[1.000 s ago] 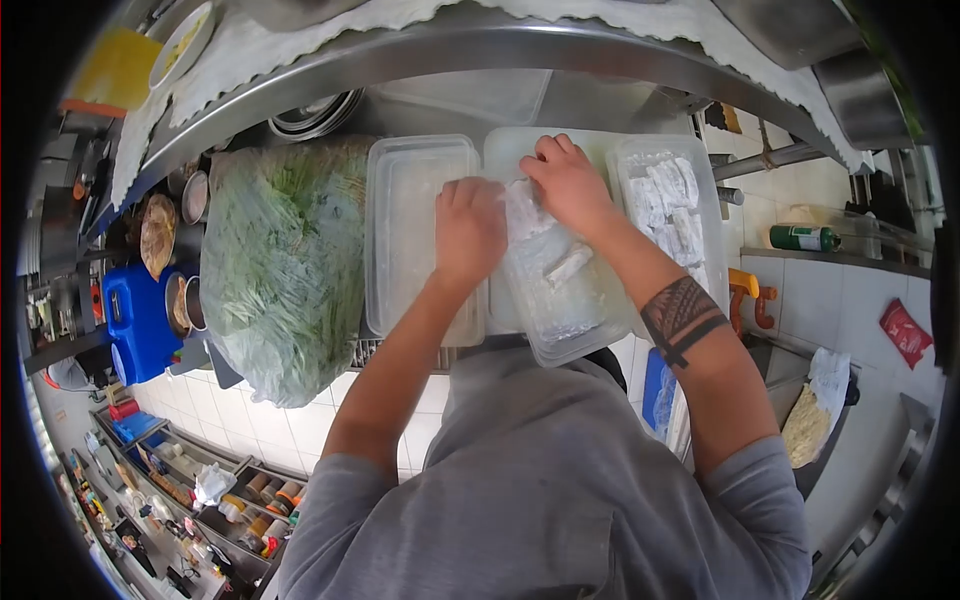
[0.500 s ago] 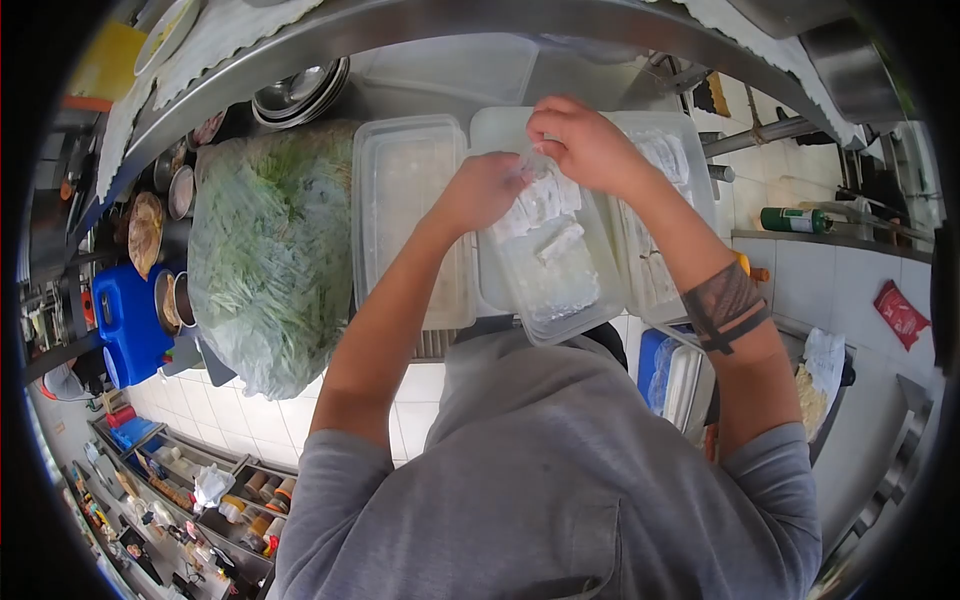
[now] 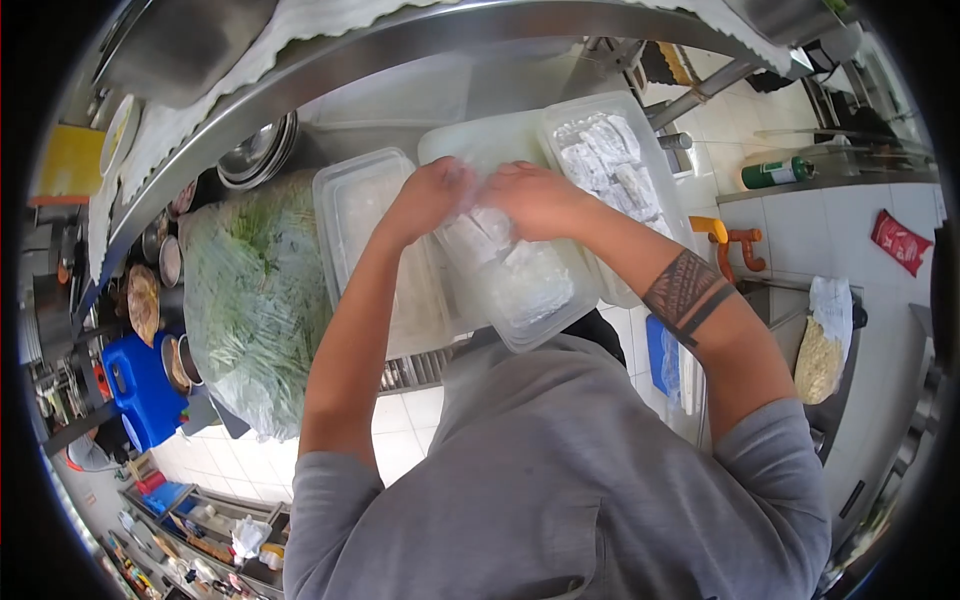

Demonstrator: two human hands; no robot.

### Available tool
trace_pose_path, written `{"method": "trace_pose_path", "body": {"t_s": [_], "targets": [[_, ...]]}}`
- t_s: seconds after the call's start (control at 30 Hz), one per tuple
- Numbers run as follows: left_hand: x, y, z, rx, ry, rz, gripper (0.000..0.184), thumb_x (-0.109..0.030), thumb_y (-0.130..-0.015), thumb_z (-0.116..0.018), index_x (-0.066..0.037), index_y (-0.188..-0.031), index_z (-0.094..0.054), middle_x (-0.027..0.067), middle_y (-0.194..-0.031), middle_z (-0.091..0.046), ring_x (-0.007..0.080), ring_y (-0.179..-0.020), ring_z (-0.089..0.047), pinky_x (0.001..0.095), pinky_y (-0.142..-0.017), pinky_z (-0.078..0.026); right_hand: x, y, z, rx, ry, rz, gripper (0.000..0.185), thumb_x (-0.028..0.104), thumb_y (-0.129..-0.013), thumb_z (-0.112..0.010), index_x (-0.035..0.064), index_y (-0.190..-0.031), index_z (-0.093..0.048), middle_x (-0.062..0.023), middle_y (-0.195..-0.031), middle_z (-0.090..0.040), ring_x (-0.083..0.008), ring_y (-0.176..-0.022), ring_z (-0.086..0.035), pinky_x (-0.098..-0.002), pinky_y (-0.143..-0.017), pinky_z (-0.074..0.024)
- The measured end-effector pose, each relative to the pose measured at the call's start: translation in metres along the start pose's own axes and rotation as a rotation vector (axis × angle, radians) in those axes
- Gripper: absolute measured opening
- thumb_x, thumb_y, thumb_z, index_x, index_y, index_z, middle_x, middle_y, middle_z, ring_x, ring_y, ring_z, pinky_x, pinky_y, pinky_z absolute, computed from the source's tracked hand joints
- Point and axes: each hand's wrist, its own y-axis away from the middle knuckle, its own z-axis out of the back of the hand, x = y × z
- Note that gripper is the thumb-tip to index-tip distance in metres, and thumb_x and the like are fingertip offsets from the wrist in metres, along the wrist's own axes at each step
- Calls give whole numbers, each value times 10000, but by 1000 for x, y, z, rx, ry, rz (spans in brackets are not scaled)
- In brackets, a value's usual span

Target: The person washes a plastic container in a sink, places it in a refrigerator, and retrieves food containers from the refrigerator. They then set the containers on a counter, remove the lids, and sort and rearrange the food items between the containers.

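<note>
Both hands meet over the far end of a middle plastic container (image 3: 530, 318), which holds white wrapped pieces (image 3: 482, 236). My left hand (image 3: 440, 198) is closed on a bit of clear plastic film (image 3: 463, 188). My right hand (image 3: 530, 203) is beside it, fingers bent down over the pieces; its fingertips and anything in them are hidden. To the right stands a second container (image 3: 632, 105) with rows of white wrapped pieces (image 3: 610, 165). On the left lies a translucent container (image 3: 345, 170) with a whitish inside.
A large plastic bag of green leaves (image 3: 250, 300) lies left of the containers. Metal bowls (image 3: 262, 155) stand behind it. A steel shelf edge (image 3: 400, 42) crosses above the work surface. A blue jug (image 3: 145, 390) is at the left, an orange-yellow handle (image 3: 712, 228) at the right.
The whole view has turned and shifted. The hands have come down from a raised position onto the pieces, and the loose piece lying apart in the middle container no longer shows there.
</note>
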Motion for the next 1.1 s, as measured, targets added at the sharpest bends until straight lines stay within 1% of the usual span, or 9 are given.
{"method": "trace_pose_path", "body": {"t_s": [0.07,0.13,0.27,0.43,0.57,0.67,0.87,0.97,1.1], "targets": [[3,9,-8,6,-71,-6,360,-244,-978,-669,12,-1230,-642,129,-1113,-704,218,-967,-666,367,-890,-517,0,-1,5,87,-14,42,352,151,-764,-770,81,-1094,-668,-106,-1131,-664,-316,-1182,-592,-451,-1020,-477],[17,18,-22,-412,-279,-372,403,-140,-899,-724,18,-1246,-595,234,-1268,-633,384,-1124,-633,447,-990,-494,4,-3,8,156,-94,-65,377,172,-775,-781,83,-1125,-670,-112,-1140,-673,-317,-1182,-599,-460,-1003,-485],[-5,56,-28,-551,-418,-440,404,-45,-866,-709,25,-1246,-589,234,-1286,-610,428,-1190,-579,459,-1054,-458,10,12,17,170,-271,-149,436,217,-819,-795,90,-1215,-666,-138,-1131,-698,-339,-1126,-641,-479,-957,-511],[28,58,-28,-168,-615,-555,416,-16,-807,-700,1,-1220,-647,187,-1230,-647,375,-1268,-536,464,-1110,-425,13,64,66,-236,-770,-458,428,206,-833,-834,24,-1187,-677,-149,-1120,-719,-283,-1017,-693,-371,-913,-534],[29,47,-42,-74,-851,-667,396,-4,-798,-650,-11,-1193,-676,163,-1182,-664,355,-1228,-559,464,-1122,-411,-69,79,87,-246,-353,-624,430,216,-833,-834,3,-1176,-688,-140,-1096,-728,-231,-1005,-686,-343,-899,-529],[13,37,-45,50,-981,-576,373,0,-785,-616,-20,-1151,-683,152,-1152,-655,345,-1176,-583,469,-1095,-424,-125,57,78,-132,-484,-472,427,227,-831,-828,-4,-1163,-691,-150,-1082,-729,-265,-994,-697,-350,-883,-537],[-2,20,-42,241,-1123,-354,294,-104,-809,-628,-53,-1093,-685,145,-1102,-638,338,-1108,-600,450,-1013,-455,-115,57,62,-247,-206,-556,419,219,-825,-830,-9,-1147,-691,-140,-1050,-725,-274,-969,-697,-363,-876,-547],[-3,12,-43,307,-1137,-235,281,-132,-832,-629,-47,-1093,-686,148,-1147,-633,359,-1108,-615,458,-996,-477,-109,64,53,-332,-355,-636,419,228,-814,-843,0,-1131,-692,-141,-1021,-718,-260,-945,-695,-358,-866,-549],[-9,0,-33,365,-1064,-133,448,-189,-711,-807,-69,-1121,-674,142,-1130,-671,378,-1079,-636,456,-958,-512,-102,67,51,-343,-577,-760,462,264,-790,-866,14,-1135,-687,-147,-959,-703,-253,-924,-692,-345,-843,-549]]}}
